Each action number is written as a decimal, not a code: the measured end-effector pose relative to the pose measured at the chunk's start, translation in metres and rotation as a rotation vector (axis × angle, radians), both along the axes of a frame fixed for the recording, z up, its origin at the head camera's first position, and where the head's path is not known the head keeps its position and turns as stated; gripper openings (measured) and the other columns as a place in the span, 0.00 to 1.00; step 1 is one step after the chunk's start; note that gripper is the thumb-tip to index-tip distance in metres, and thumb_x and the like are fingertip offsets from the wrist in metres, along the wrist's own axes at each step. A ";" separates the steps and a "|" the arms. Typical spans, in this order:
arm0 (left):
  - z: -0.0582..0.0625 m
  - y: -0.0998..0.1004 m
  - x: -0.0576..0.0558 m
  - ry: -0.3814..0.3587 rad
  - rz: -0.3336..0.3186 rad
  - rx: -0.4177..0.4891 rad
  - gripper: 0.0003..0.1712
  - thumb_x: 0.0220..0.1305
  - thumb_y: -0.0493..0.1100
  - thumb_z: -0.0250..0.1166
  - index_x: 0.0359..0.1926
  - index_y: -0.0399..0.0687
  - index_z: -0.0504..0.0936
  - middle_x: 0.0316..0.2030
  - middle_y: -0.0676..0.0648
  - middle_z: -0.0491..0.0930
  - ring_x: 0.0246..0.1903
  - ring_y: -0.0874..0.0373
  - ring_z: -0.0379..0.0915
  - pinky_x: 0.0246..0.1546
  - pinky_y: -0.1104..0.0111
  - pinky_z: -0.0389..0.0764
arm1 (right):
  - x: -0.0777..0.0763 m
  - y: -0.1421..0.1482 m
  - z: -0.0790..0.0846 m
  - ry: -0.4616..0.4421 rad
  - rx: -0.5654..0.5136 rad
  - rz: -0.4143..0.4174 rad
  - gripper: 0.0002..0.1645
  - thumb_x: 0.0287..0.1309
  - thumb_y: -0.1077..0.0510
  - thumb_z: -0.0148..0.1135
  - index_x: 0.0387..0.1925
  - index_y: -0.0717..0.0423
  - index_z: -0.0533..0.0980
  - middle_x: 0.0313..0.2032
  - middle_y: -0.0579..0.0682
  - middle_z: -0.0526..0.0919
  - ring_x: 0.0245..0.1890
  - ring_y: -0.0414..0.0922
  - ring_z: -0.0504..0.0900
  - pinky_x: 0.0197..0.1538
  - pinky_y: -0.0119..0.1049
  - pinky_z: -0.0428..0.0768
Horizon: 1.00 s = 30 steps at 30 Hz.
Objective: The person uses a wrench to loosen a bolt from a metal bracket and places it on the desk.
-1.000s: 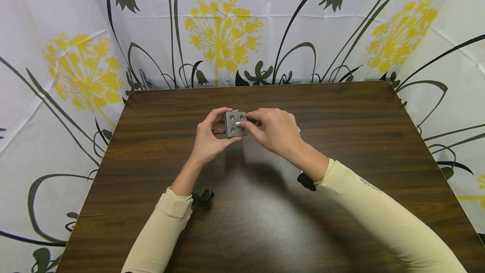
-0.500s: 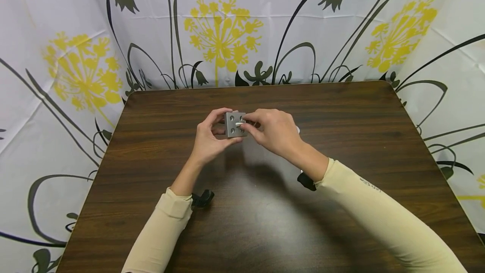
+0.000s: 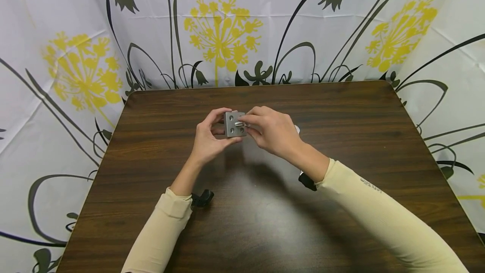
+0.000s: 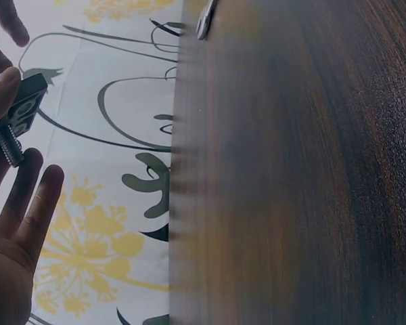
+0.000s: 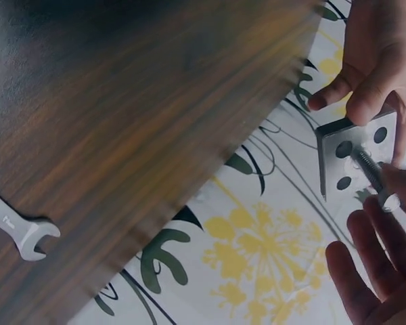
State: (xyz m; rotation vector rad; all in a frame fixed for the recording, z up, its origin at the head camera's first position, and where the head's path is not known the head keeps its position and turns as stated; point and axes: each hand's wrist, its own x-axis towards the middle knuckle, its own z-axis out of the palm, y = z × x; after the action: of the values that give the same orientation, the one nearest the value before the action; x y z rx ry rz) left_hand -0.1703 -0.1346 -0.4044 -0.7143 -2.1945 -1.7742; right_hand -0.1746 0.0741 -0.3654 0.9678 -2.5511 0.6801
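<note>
In the head view my left hand (image 3: pixel 209 136) grips a small grey metal plate (image 3: pixel 230 126) by its edges, above the table. Round holes sit near the plate's corners. A silver bolt (image 3: pixel 238 124) stands out from the plate's middle, and my right hand (image 3: pixel 274 129) has thumb and index finger around it. The right wrist view shows the bolt's threaded shaft (image 5: pixel 369 166) at the plate (image 5: pixel 333 164), its round head close to my right fingers (image 5: pixel 387 233). On the plate's other side, in the left wrist view, a threaded bolt end (image 4: pixel 11 146) sticks out toward my left fingers (image 4: pixel 30 183).
An open-end wrench (image 5: pixel 30 237) lies on the dark wood table (image 3: pixel 341 138), mostly hidden behind my right hand in the head view. A white curtain (image 3: pixel 242 33) with yellow and grey flowers hangs behind the table's far edge.
My right index finger has shifted left across the bolt while the thumb has drawn back. My left hand and the plate stay nearly where they were.
</note>
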 end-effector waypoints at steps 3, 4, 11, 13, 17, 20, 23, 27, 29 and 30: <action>0.000 0.000 0.000 -0.004 0.000 0.003 0.41 0.37 0.23 0.79 0.57 0.30 0.73 0.54 0.37 0.80 0.47 0.51 0.79 0.37 0.54 0.85 | 0.000 0.000 0.000 -0.004 -0.016 -0.021 0.17 0.60 0.49 0.68 0.50 0.48 0.84 0.38 0.42 0.84 0.30 0.39 0.78 0.24 0.36 0.76; 0.000 0.000 0.000 -0.005 -0.002 0.005 0.41 0.37 0.23 0.79 0.57 0.30 0.73 0.54 0.37 0.80 0.47 0.51 0.79 0.37 0.54 0.85 | 0.000 0.000 0.000 -0.020 -0.022 -0.042 0.17 0.61 0.47 0.67 0.49 0.47 0.84 0.36 0.41 0.84 0.29 0.38 0.78 0.23 0.36 0.75; 0.001 -0.001 0.001 -0.001 -0.003 0.000 0.41 0.37 0.23 0.79 0.57 0.30 0.73 0.54 0.38 0.80 0.47 0.52 0.79 0.36 0.51 0.84 | -0.002 0.003 0.000 -0.003 -0.038 0.016 0.15 0.60 0.51 0.69 0.47 0.47 0.85 0.37 0.40 0.84 0.31 0.37 0.78 0.26 0.36 0.77; 0.001 -0.001 0.001 0.001 -0.001 0.001 0.41 0.37 0.23 0.79 0.57 0.30 0.73 0.54 0.38 0.80 0.47 0.52 0.79 0.36 0.51 0.84 | -0.002 0.003 -0.001 0.042 -0.051 0.043 0.17 0.58 0.51 0.70 0.49 0.48 0.84 0.41 0.42 0.83 0.33 0.39 0.78 0.27 0.36 0.78; 0.003 -0.001 0.001 0.009 0.007 -0.011 0.41 0.37 0.23 0.79 0.57 0.31 0.73 0.54 0.39 0.80 0.47 0.52 0.79 0.36 0.52 0.84 | -0.002 0.004 -0.001 0.047 -0.088 -0.010 0.18 0.60 0.45 0.67 0.47 0.50 0.85 0.36 0.41 0.85 0.28 0.38 0.78 0.24 0.35 0.75; 0.002 0.000 0.002 0.008 0.008 -0.012 0.41 0.37 0.23 0.79 0.57 0.31 0.73 0.54 0.38 0.80 0.47 0.51 0.79 0.36 0.52 0.84 | -0.003 0.005 -0.001 0.020 -0.089 -0.005 0.15 0.60 0.48 0.68 0.45 0.50 0.86 0.33 0.41 0.85 0.26 0.37 0.78 0.24 0.34 0.75; 0.002 -0.001 0.002 0.007 0.008 -0.002 0.41 0.37 0.23 0.79 0.57 0.29 0.73 0.53 0.37 0.80 0.47 0.50 0.79 0.36 0.52 0.85 | -0.004 0.006 -0.002 0.026 -0.087 0.053 0.17 0.57 0.52 0.72 0.49 0.49 0.84 0.38 0.41 0.84 0.31 0.38 0.79 0.27 0.34 0.77; 0.002 -0.002 0.001 0.009 0.006 0.002 0.41 0.37 0.23 0.79 0.57 0.30 0.73 0.53 0.38 0.80 0.47 0.50 0.79 0.35 0.53 0.85 | -0.004 0.006 -0.002 0.040 -0.101 0.037 0.19 0.57 0.48 0.71 0.49 0.50 0.84 0.39 0.42 0.84 0.31 0.38 0.79 0.27 0.34 0.77; 0.002 -0.002 0.000 0.011 0.001 -0.001 0.41 0.37 0.24 0.79 0.57 0.30 0.73 0.53 0.37 0.80 0.47 0.51 0.79 0.35 0.53 0.85 | -0.004 0.006 -0.002 0.034 -0.097 0.012 0.18 0.59 0.47 0.69 0.47 0.50 0.85 0.35 0.41 0.85 0.28 0.38 0.79 0.25 0.34 0.75; 0.001 -0.002 0.000 0.011 -0.001 -0.001 0.41 0.37 0.24 0.79 0.57 0.30 0.73 0.53 0.37 0.80 0.47 0.51 0.79 0.35 0.53 0.85 | -0.004 0.005 -0.002 0.031 -0.094 0.008 0.16 0.59 0.47 0.69 0.46 0.50 0.85 0.34 0.41 0.85 0.28 0.37 0.79 0.25 0.33 0.75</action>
State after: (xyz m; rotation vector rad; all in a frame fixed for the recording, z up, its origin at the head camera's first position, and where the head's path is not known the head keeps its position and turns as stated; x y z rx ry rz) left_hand -0.1700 -0.1361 -0.4029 -0.7235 -2.1878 -1.7656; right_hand -0.1788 0.0794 -0.3678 0.9511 -2.4656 0.7734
